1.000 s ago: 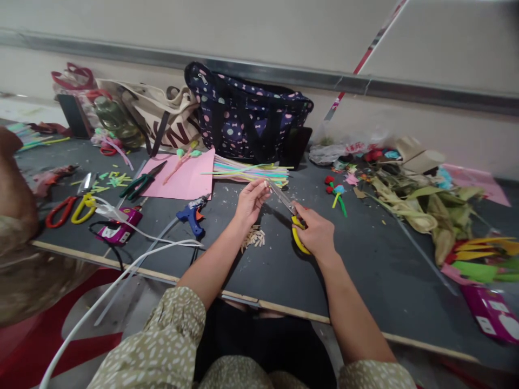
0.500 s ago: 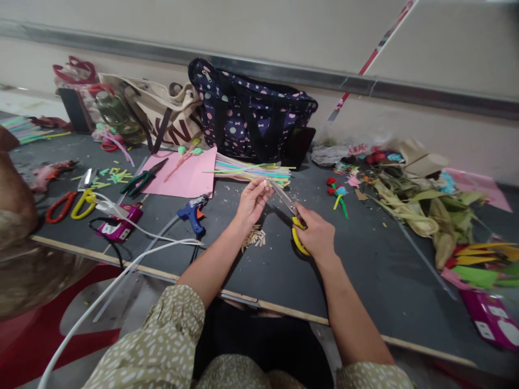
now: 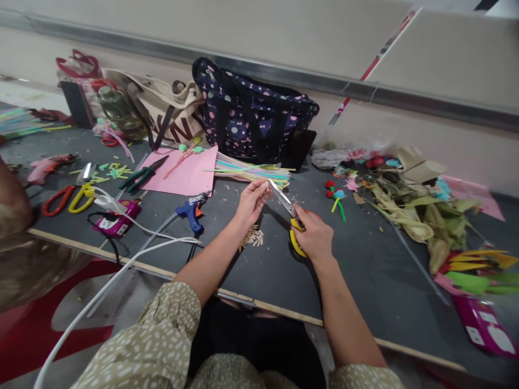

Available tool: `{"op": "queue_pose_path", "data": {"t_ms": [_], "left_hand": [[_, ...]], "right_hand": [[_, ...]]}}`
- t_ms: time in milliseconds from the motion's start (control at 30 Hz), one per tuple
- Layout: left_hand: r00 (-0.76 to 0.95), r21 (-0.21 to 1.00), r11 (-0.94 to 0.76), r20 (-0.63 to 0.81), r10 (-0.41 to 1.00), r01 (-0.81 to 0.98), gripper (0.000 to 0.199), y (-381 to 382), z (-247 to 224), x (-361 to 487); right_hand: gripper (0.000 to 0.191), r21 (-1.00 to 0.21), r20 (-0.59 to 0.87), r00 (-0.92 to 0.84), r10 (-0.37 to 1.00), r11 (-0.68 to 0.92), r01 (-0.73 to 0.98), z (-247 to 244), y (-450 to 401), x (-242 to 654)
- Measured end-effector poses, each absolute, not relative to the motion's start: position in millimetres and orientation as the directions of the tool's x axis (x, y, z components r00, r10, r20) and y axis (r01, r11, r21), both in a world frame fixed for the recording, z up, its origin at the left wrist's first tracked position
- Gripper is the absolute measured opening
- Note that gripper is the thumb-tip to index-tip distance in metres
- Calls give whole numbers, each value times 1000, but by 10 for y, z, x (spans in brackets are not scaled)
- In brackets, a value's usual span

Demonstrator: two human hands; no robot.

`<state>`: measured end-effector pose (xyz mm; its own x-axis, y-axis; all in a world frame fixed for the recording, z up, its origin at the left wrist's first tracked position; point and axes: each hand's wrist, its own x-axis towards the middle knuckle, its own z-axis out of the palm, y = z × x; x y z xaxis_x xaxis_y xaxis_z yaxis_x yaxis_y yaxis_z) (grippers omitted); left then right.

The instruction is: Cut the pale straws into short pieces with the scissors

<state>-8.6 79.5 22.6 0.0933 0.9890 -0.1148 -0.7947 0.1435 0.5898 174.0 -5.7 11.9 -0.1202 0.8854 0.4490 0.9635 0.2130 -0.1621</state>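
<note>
My right hand is wrapped round the handles of a pair of scissors with red and yellow grips. The blades point up and left, their tips right beside my left fingertips. My left hand pinches a small pale piece between thumb and fingers; what it is made of I cannot make out. Beneath my left wrist a pile of short beige pieces lies on the dark table. Just beyond my hands is a bundle of pastel sticks.
A blue glue gun with a cable lies left of my hands, near pliers on pink paper. A patterned bag stands behind. Small pompom flowers and dry husks lie right. Another person's arm rests far left.
The scissor blades look slightly more apart, with my right hand lower on the handles' side. My left hand keeps its pinch. The whole view has shifted a little.
</note>
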Motion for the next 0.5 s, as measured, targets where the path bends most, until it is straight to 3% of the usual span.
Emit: {"op": "queue_pose_path", "data": {"t_ms": [500], "left_hand": [[100,613,127,-78,992,-780,31,805,206,-66]], "right_hand": [[55,-50,443,-116,889,154,987,146,-45,1754]]}}
